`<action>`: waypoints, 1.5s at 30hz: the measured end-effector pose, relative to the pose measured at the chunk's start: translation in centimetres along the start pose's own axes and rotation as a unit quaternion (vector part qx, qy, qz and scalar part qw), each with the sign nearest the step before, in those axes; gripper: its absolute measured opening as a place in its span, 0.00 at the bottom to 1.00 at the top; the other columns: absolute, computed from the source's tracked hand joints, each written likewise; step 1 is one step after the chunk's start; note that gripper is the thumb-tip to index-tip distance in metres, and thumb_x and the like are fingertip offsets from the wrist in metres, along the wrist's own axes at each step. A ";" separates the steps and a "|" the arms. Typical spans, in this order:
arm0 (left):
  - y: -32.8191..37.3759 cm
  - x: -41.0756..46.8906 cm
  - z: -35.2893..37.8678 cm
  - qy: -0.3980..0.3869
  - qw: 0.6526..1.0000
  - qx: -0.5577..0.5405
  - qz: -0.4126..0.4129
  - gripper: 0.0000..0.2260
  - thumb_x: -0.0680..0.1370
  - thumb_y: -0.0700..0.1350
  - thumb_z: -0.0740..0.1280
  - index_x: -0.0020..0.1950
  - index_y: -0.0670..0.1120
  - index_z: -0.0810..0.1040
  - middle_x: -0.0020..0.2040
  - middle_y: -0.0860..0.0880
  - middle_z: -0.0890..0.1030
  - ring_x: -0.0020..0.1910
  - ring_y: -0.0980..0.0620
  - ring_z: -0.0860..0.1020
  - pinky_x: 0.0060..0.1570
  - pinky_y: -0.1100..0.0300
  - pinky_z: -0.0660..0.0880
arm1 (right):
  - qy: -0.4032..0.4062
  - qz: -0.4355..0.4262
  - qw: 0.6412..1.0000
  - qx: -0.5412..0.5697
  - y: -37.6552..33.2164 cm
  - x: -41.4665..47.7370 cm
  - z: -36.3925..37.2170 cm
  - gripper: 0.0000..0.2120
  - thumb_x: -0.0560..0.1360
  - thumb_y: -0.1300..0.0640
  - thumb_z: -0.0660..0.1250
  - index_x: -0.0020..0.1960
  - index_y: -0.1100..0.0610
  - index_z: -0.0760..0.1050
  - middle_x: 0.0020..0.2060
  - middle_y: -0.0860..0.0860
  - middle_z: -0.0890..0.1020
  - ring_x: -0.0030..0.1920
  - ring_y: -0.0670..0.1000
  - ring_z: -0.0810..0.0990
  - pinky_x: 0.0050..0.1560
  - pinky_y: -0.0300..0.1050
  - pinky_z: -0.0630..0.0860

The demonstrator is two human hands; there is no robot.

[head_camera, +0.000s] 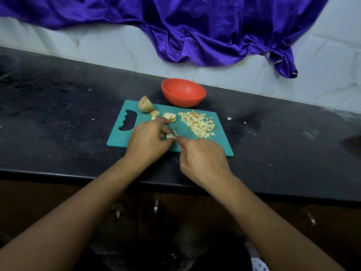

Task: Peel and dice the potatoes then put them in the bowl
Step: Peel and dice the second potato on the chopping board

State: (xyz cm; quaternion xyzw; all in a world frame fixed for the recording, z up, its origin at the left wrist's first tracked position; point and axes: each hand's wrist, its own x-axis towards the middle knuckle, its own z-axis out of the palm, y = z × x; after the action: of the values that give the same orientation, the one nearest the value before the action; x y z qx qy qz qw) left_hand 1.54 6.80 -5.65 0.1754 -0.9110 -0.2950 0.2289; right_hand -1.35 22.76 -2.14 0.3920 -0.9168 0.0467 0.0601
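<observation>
Pinching the potato piece (pixel 169 136) with your left hand (pixel 148 142), you clamp the knife (pixel 178 140) in your right hand (pixel 203 160) beside that pinch.

Most of the red-handled knife (pixel 175 133) is hidden inside the right hand (pixel 203 159); the left hand (pixel 148 141) covers most of a pale potato piece (pixel 170 136); a dark shape (pixel 352 144) is cut by the right edge

No legible lettering, apparently, on cutting board (pixel 119 138) or bowl (pixel 183 99).
</observation>
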 end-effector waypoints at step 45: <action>-1.0 -0.7 0.3 0.049 0.998 0.038 0.025 0.20 0.75 0.51 0.75 0.66 0.54 0.78 0.49 0.60 0.85 0.57 0.55 0.80 0.60 0.51 0.76 | 0.031 -0.014 0.999 0.027 0.4 -1.2 1.1 0.23 0.84 0.49 0.58 0.78 0.43 0.65 0.46 0.50 0.82 0.45 0.51 0.80 0.39 0.47 0.70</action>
State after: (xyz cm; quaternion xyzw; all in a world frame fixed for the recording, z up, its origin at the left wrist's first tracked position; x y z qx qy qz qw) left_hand 2.15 6.50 -6.66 0.1755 -0.9133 -0.2448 0.2741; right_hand -0.93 23.70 -3.39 0.4050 -0.9072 0.0825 0.0785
